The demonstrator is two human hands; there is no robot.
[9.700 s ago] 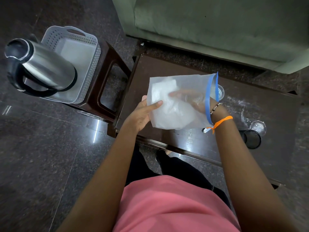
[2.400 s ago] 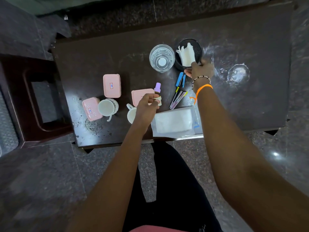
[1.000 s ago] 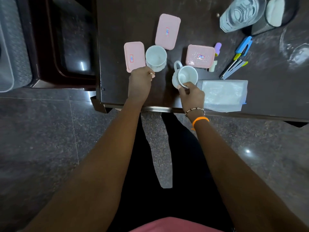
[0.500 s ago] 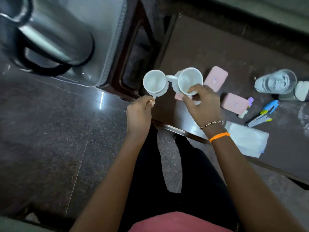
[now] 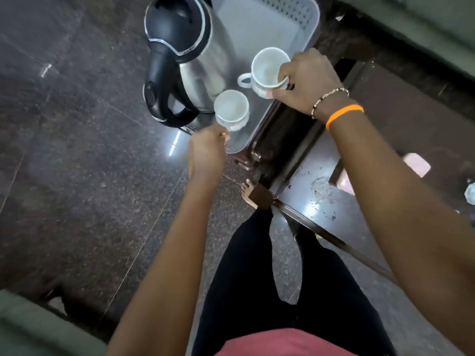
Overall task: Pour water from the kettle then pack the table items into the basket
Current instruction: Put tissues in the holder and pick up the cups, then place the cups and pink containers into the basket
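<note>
— Both cups have moved off the tabletop [image 5: 318, 201] and now hang over the basket [image 5: 305, 29].
— Held how?
— Left hand [image 5: 207, 152] pinches the near cup [image 5: 231, 109] at its 6 o'clock; right hand [image 5: 305, 78] grips the far cup [image 5: 267, 68] at its 3 o'clock rim.
— And the kettle [image 5: 187, 55]?
— Standing in the basket, at 9 o'clock from the cups, just beside them.

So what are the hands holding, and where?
Each holds a white cup over the basket: left hand at one cup's lower side, right hand on the other cup's rim.
</note>
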